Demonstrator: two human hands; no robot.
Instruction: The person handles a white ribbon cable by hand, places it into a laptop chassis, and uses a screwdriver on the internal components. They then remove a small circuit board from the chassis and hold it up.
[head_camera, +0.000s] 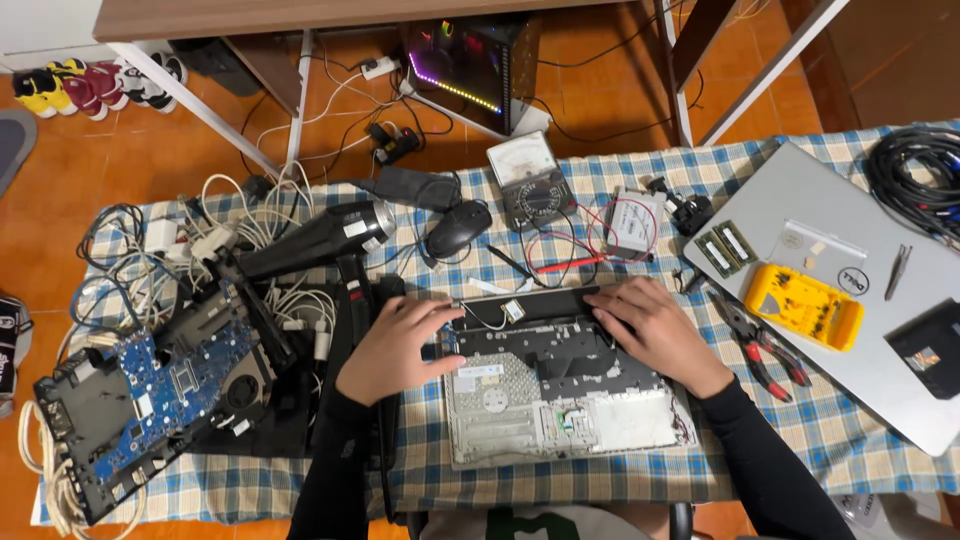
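Both hands rest flat, fingers spread and grasping nothing, on the opened laptop base (560, 385) at the near middle of the checked cloth (800, 440) — the left hand (395, 345) on its far-left corner, the right hand (655, 330) on its far-right edge. A small white label sits on the base's left part. Right of it lie one yellow case (805, 305), two green memory sticks (725, 247) and one red-handled pliers (765, 350). One blue circuit board (165, 385) lies far left.

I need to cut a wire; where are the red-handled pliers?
In the head view, the red-handled pliers lie right of the right hand, below the yellow case.
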